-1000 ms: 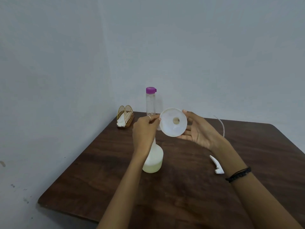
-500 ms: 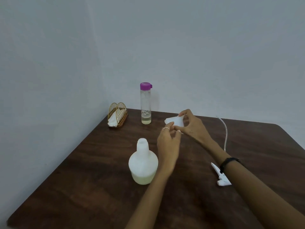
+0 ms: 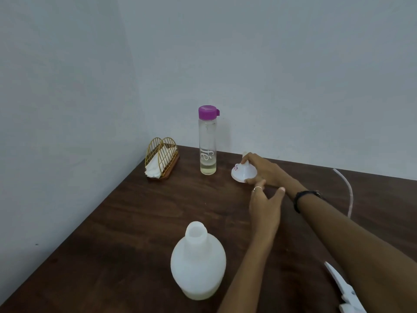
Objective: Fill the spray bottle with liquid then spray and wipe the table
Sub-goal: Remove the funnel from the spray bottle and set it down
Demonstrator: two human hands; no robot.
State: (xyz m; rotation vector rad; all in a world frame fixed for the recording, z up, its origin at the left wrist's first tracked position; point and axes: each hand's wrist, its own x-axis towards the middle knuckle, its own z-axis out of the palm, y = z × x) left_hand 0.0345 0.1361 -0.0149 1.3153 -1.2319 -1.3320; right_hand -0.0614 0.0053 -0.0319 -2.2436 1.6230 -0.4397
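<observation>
right hand [image 3: 264,170] grips white plastic funnel [image 3: 242,173], wide mouth down on the table [image 3: 140,222], right of the clear purple-capped bottle [image 3: 207,141] | left hand [image 3: 265,208] open, fingers relaxed, holding nothing, just before the funnel | spray bottle [image 3: 198,263] round, translucent white, uncapped, nearer than the clear bottle

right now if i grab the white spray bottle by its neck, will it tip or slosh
The white spray bottle probably stays steady: its body is wide and squat. It likely feels light, with liquid showing only near the bottom. Its neck is uncapped, so a sharp tilt could spill.
</observation>
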